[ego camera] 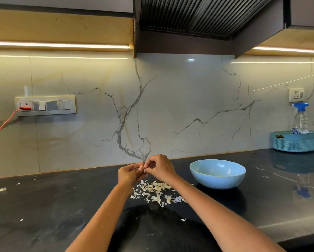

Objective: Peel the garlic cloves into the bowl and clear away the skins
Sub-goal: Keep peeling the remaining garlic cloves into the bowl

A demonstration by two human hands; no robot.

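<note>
Dark kitchen surface (61,206), marble wall behind. Task partway: skins (155,190) heaped on the surface beneath the hands, not yet cleared; blue bowl (217,174) just right of them, a little pale content inside. Left hand (129,174) holds a small pale garlic clove (142,168); right hand (159,167) pinches at it, seemingly peeling.

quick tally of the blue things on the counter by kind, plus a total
bowl: 1
basket: 1
spray bottle with a blue top, standing in the basket: 1
total: 3
</note>
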